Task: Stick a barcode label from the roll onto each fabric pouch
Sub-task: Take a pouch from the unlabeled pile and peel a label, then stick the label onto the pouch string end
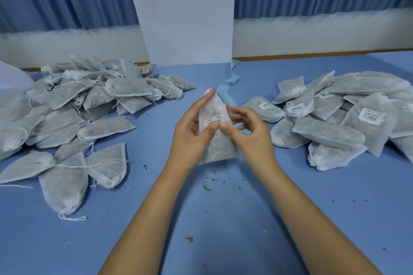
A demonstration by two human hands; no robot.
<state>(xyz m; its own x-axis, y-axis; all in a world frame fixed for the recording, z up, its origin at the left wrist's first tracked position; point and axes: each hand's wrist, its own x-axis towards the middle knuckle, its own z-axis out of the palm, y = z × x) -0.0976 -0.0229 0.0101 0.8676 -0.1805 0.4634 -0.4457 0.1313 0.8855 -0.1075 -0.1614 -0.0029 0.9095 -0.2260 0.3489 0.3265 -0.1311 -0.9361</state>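
Note:
Both hands hold one white fabric pouch (218,145) upright above the middle of the blue table (223,219). My left hand (192,131) grips its left side, fingers behind it, thumb on the front. My right hand (250,131) holds the right edge, its thumb pressing next to the left thumb on a white barcode label (213,120) stuck on the pouch's front. A light blue label strip (229,83) trails away behind the pouch toward the back; the roll itself is hidden.
A heap of pouches without labels (73,105) covers the left of the table, strings trailing. A heap of labelled pouches (339,114) lies at the right. A white pillar (185,13) stands behind. Green crumbs (206,187) dot the cloth near my forearms.

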